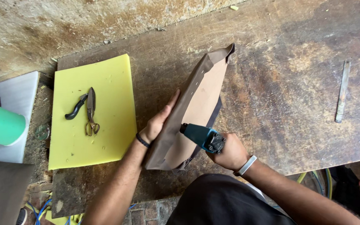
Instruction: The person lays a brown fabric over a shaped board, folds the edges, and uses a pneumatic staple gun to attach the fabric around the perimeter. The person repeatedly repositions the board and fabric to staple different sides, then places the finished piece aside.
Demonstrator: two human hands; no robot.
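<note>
A flat board (203, 98) wrapped in brown covering stands on edge on the worn wooden workbench (296, 83), tilted, with a row of staples along its folded brown border. My left hand (160, 121) lies flat against the brown outer side and steadies it. My right hand (229, 151) grips a teal staple gun (203, 136) whose nose presses against the board's bare inner face near its lower edge.
A yellow foam sheet (105, 125) lies to the left and carries scissors (91, 111) and a black-handled plier tool (76, 106). A green tape roll (1, 125) sits at the far left on a white panel. A thin metal strip (342, 91) lies at the right.
</note>
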